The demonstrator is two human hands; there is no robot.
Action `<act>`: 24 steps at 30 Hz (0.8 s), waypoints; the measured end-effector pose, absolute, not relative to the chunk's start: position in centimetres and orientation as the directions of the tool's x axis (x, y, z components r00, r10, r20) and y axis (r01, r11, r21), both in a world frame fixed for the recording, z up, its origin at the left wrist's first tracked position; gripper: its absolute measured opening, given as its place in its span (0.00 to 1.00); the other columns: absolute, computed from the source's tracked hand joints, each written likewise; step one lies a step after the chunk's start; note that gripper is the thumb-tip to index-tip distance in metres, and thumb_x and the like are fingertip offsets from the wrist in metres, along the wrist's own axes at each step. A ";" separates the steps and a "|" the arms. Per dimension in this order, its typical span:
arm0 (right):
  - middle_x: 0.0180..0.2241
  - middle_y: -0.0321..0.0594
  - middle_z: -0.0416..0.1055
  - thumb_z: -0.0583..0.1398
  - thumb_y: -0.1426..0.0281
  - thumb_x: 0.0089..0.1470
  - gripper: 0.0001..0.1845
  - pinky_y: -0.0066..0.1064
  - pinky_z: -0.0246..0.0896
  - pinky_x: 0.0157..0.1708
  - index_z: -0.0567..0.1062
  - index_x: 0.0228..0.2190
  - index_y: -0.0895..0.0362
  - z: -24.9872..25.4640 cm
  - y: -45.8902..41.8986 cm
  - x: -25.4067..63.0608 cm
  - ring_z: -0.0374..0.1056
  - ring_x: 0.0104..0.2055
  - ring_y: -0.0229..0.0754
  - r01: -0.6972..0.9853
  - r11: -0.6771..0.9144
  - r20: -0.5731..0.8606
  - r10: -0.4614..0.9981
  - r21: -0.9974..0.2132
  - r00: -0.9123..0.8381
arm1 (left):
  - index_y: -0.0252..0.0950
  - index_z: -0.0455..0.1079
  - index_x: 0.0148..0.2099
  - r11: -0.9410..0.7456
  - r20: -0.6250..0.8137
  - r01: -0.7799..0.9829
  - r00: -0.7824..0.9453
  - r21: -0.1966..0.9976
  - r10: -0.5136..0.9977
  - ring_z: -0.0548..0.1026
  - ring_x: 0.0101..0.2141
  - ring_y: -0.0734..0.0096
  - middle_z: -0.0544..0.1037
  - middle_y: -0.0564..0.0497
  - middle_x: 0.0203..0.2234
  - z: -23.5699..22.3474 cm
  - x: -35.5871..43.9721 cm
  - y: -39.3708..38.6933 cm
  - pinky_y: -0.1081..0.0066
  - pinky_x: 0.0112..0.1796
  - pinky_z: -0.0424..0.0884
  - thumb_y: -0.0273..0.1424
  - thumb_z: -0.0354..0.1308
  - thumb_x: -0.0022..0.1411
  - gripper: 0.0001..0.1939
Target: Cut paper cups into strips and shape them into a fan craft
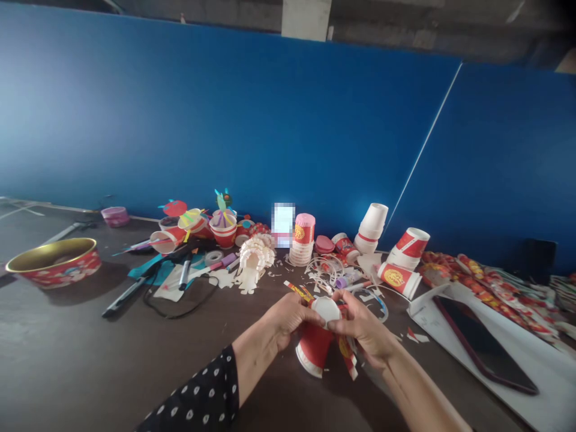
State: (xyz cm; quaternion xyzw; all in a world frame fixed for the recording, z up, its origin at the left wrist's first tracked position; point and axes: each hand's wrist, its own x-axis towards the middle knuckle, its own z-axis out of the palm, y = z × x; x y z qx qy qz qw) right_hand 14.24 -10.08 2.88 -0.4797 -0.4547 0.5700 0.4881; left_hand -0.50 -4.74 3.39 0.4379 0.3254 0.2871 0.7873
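Between my two hands is a red paper cup [315, 347], its white rim toward me and its white round base [326, 311] facing up and away. My left hand [290, 316] grips it from the left, thumb along the base's edge. On the other side, my right hand [357, 327] is closed on it, thumb and fingers at the base. Cut strips of the red and yellow cup wall stick out, one [297, 291] past my left fingers and another [348, 354] below my right hand. My fingers partly hide the cup's side.
Behind my hands stand stacked paper cups [300, 246] among paper scraps. A gold-lined red bowl [54, 264] is at the left, near a box cutter [130, 294] and a marker [184, 275]. At the right, a phone [486, 345] lies on a white tray [434, 306]. A blue partition [252, 120] rises behind.
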 end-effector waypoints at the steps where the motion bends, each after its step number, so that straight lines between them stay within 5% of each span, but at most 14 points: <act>1: 0.25 0.32 0.71 0.68 0.70 0.35 0.24 0.28 0.60 0.27 0.61 0.32 0.54 3.1 -10.2 14.1 0.68 0.28 0.39 -0.119 -0.111 -0.104 0.993 -0.987 -0.058 | 0.27 0.73 0.29 0.446 -0.251 -0.175 0.626 0.878 0.738 0.74 0.23 0.67 0.76 0.48 0.20 3.4 -0.5 -4.8 0.70 0.30 0.69 0.15 0.58 0.33 0.15; 14: 0.26 0.31 0.72 0.69 0.70 0.35 0.26 0.27 0.58 0.26 0.59 0.32 0.53 3.6 -10.4 14.0 0.68 0.28 0.39 -0.121 -0.114 -0.107 0.992 -0.986 -0.059 | 0.28 0.73 0.29 0.357 -0.184 -0.166 0.620 0.919 0.763 0.73 0.24 0.67 0.76 0.49 0.19 3.4 -0.7 -4.8 0.71 0.30 0.68 0.18 0.64 0.32 0.14; 24: 0.31 0.36 0.74 0.68 0.70 0.36 0.33 0.32 0.61 0.36 0.61 0.44 0.56 3.5 -10.4 14.9 0.70 0.34 0.41 -0.156 -0.134 -0.112 0.984 -0.979 -0.141 | 0.28 0.72 0.25 0.457 -0.242 -0.102 0.737 0.883 0.632 0.66 0.16 0.80 0.73 0.52 0.16 2.8 -1.7 -3.1 0.77 0.22 0.63 0.25 0.68 0.33 0.11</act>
